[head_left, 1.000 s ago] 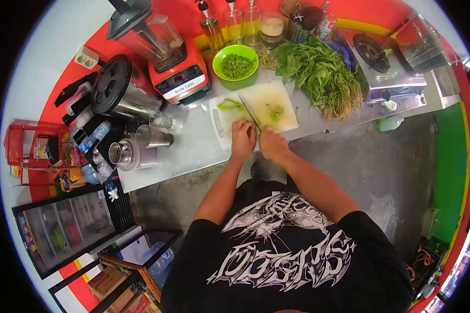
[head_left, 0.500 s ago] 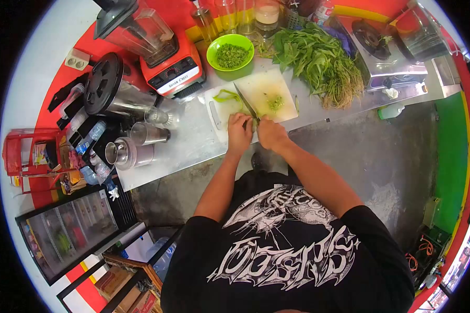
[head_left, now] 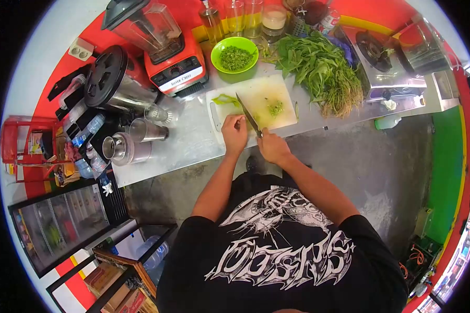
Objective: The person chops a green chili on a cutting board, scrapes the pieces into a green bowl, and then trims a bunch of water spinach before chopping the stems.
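My right hand grips a knife by its handle, just past the near edge of the white cutting board. The long blade slants up and left over the board. My left hand is on the board's near left part, apart from the blade, its fingers curled; whatever they hold is hidden. Beyond it lie pale green strips. A small heap of chopped greens sits right of the blade. Behind the board stands a green bowl holding more chopped greens.
Leafy greens with roots lie right of the board, beside a gas stove. A red blender, metal shakers and a big lidded container stand left. Glasses and bottles line the back of the metal counter.
My left hand has drawn away from the blade to the left. My right hand has come slightly nearer to me with the knife, uncovering more of the blade. The view has shifted a little.
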A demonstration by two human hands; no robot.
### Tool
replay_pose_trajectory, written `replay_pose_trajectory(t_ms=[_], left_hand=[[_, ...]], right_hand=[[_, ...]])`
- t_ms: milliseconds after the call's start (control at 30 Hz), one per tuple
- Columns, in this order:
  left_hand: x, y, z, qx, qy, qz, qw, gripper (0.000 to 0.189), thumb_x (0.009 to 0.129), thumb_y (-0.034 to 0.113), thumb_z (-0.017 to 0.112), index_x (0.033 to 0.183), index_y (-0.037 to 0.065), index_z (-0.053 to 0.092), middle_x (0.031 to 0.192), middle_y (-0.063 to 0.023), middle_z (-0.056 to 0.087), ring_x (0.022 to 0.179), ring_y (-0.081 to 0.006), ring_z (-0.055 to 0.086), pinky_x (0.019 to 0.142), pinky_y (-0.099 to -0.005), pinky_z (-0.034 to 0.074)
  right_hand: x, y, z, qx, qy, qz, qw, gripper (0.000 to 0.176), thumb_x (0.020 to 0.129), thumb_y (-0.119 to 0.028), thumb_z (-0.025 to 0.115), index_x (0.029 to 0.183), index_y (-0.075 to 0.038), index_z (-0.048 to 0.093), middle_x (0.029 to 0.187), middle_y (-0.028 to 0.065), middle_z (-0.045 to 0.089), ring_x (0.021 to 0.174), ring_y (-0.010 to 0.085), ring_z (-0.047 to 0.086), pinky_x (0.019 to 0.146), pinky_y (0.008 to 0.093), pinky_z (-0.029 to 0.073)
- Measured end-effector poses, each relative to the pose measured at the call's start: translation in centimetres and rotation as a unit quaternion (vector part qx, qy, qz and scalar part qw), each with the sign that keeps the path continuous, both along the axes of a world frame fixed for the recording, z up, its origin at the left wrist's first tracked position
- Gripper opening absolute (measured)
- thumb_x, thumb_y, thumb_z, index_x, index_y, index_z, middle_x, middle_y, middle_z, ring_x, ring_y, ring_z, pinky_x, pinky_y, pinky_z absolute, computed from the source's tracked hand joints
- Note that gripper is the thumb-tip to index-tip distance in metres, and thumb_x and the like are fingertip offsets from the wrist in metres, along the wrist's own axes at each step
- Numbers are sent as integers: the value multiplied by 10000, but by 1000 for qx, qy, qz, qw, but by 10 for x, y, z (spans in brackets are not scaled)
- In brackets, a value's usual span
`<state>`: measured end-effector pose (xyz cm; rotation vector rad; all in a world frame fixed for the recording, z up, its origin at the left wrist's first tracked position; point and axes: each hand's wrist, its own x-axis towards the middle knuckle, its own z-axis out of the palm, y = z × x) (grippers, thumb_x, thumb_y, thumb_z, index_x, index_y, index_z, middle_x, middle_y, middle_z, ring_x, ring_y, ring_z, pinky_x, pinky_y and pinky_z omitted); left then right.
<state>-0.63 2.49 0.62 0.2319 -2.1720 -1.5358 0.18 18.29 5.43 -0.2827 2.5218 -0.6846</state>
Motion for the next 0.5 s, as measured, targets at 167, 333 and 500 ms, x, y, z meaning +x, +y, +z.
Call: replay_pose_trajectory(t_ms=[167,333,500], left_hand=[[0,-2,2,1,-27,-5,1000,80,920,43,683,944,-23,722,873,-99,655,699,-161,607,645,-290,485],[-8,-5,0,3,-43,10,999,108,899,30,685,994,-12,714,904,-103,643,696,-169,599,648,-297,491],[-23,-10,21,-142,-36,3,989,366,808,-35,644,1168,30,654,1157,-175,586,1017,-334,578,916,-432,482]], right_hand=[[4,19,-5,18,3,-17,1000,415,1026,-369,480,1172,19,503,989,341,688,944,524,672,872,601,519],[-9,37,-8,23,28,-59,998,404,1011,-338,529,1215,7,482,925,325,693,928,519,666,866,595,515],[-17,57,-7,6,55,-19,998,381,996,-356,558,1171,-21,507,919,316,687,911,515,660,836,599,508]])
